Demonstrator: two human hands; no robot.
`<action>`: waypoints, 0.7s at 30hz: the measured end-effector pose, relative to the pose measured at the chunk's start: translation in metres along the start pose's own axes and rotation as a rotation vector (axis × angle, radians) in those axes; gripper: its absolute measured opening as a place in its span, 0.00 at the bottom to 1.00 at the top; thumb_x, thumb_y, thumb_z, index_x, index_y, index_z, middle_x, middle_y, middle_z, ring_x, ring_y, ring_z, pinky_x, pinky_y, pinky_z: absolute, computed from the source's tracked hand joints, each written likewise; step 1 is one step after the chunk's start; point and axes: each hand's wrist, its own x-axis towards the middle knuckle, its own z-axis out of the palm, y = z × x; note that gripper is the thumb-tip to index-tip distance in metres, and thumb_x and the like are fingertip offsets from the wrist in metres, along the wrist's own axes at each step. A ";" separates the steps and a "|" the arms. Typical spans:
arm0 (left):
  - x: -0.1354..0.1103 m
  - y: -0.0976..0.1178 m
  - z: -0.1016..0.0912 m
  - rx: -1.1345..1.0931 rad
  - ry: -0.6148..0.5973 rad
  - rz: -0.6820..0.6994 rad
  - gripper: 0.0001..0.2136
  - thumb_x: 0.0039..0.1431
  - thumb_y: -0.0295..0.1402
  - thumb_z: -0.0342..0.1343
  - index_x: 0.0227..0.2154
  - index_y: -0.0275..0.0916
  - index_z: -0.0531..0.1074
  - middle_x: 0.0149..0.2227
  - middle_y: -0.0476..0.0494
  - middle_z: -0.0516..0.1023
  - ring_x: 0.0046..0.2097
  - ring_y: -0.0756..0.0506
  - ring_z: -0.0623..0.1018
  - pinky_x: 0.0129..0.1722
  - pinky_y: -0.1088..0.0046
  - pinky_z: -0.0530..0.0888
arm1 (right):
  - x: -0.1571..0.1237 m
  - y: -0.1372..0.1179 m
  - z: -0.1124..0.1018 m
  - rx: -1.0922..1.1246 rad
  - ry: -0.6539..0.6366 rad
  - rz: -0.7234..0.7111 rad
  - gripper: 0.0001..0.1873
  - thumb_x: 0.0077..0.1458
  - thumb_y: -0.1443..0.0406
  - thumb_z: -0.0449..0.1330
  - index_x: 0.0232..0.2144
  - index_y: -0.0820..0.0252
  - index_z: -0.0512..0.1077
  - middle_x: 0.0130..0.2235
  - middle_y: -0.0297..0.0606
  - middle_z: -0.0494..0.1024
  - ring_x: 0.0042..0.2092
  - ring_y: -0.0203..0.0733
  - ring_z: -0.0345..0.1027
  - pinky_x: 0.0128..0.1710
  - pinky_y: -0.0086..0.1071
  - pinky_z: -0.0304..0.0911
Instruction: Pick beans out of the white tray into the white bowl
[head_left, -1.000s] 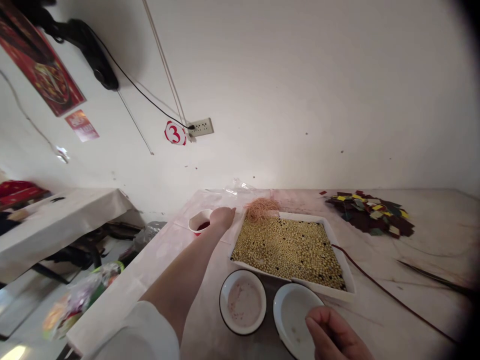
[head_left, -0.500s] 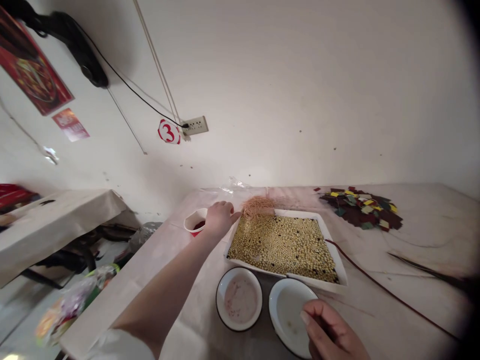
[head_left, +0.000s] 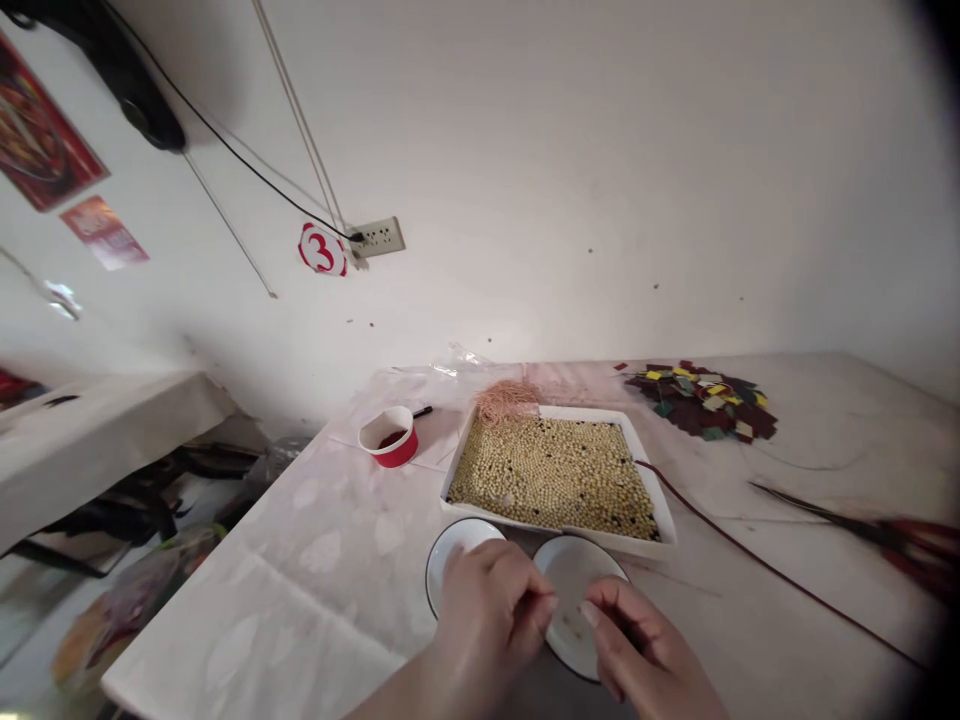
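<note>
My left hand [head_left: 495, 605] is closed in a pinch above the left white bowl [head_left: 451, 548], hiding much of it. Whatever its fingertips hold is too small to make out. Facing it, my right hand [head_left: 645, 640] pinches at the edge of the right white bowl [head_left: 564, 572], in which a few tiny specks lie; what it holds is likewise unclear. Just beyond both bowls sits a shallow white tray [head_left: 652, 548] full of small round yellowish beads or beans [head_left: 555, 470] with scattered dark ones. A bundle of thin pinkish-orange strands [head_left: 508, 400] rests on its far left corner.
A red and white paper cup [head_left: 397, 450] with dark red contents stands left, a black pen-like object [head_left: 423, 411] behind it. Dark red, green and yellow scraps [head_left: 705, 400] are heaped at the far right. Scissors [head_left: 840, 520] and a dark red cord [head_left: 720, 545] lie nearer.
My left hand has come back from beside the strands at the tray's far left corner to the bowls, near my right hand. The right hand stays pinched by its bowl. The view has shifted slightly.
</note>
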 end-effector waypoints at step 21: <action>-0.012 0.020 0.045 -1.799 -0.290 -0.502 0.32 0.61 0.53 0.40 0.09 0.36 0.66 0.08 0.51 0.57 0.13 0.53 0.59 0.14 0.75 0.53 | -0.013 0.002 0.003 0.061 0.111 -0.150 0.11 0.49 0.57 0.60 0.35 0.54 0.74 0.24 0.31 0.72 0.27 0.40 0.65 0.28 0.31 0.62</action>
